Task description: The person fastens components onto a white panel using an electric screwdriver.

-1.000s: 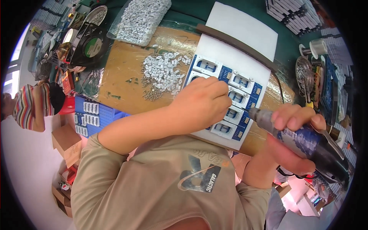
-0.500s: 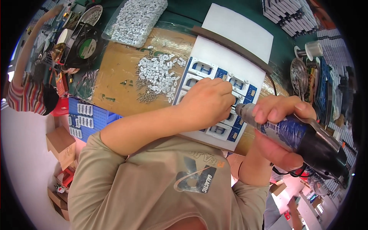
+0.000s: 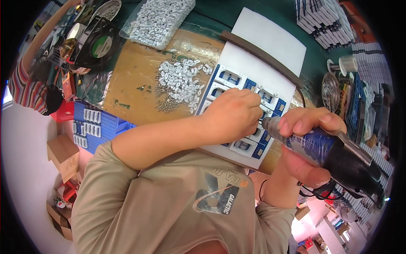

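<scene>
With right hand (image 3: 315,120) wrapped round the electric screwdriver (image 3: 327,148), hold the nose (image 3: 272,126) square and steady beside the left hand (image 3: 237,112), fingers curled, contents impossible to tell, over the blue boards (image 3: 250,85) on the white sheet (image 3: 234,55), right of the loose white pieces (image 3: 177,80)

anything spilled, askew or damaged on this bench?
Only the loose white pieces and metal screws stand out: heaped uncontained and running together on the brown sheet, while similar pieces fill a clear container beyond. Might be a deliberate working pile. No visible damage; the left hand hides part of the blue boards.
</scene>
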The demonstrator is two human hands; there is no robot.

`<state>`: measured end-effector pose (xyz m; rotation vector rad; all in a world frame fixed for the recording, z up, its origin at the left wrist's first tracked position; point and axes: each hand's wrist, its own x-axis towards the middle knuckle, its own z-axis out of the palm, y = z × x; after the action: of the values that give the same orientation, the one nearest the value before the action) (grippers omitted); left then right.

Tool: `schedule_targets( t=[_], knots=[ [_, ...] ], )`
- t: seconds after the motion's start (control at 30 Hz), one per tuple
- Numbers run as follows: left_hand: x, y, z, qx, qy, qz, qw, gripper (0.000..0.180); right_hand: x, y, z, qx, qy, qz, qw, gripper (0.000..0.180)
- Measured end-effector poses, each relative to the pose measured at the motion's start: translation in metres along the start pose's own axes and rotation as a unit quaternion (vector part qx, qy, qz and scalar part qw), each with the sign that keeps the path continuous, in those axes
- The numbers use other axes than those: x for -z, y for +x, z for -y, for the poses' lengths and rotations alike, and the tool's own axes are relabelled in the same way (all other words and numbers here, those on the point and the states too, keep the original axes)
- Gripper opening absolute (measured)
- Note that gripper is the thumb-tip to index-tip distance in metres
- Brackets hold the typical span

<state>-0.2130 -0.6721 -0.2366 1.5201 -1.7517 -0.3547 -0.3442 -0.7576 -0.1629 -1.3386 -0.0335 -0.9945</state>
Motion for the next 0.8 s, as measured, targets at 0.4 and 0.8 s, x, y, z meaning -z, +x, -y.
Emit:
schedule_targets(
  t=[0.4,0.8],
  knots=[
    [0.001,0.000,-0.002,0.006,0.011,0.017,1.000,0.011,-0.002,-0.001,-0.004,-0.008,-0.066,0.038,0.997,0.078],
    [0.004,-0.002,-0.001,0.011,0.008,0.030,0.999,0.013,-0.007,-0.007,-0.011,0.008,-0.086,0.010,0.996,0.084]
  ],
)
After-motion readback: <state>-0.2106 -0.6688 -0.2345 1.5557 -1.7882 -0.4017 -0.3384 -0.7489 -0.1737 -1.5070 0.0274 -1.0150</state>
